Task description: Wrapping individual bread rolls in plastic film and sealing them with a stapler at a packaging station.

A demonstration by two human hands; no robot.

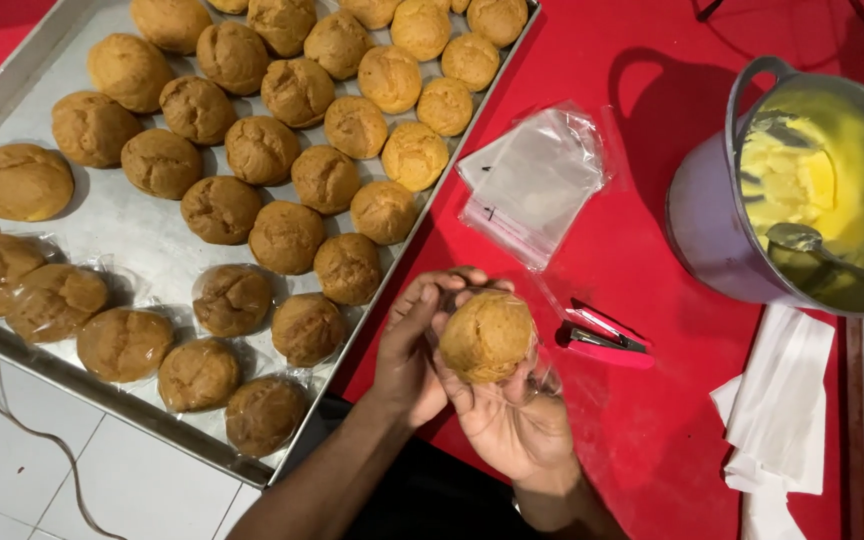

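The right hand (512,420) cups a round brown bun (486,336) in a clear plastic bag (542,380), fingers closed under it; the left hand (414,345) grips its left side. Just right lies a pink stapler (604,345) on the red desk (652,420). Beyond, empty bags (532,185); farther left, a bun tray (132,225).

left hand (414,345) and right hand (512,420) cupped together, fingers curled, palms up

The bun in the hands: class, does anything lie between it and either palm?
Yes. A thin clear plastic bag wraps partly around the bun, between it and the right hand. The left hand grips at its side.
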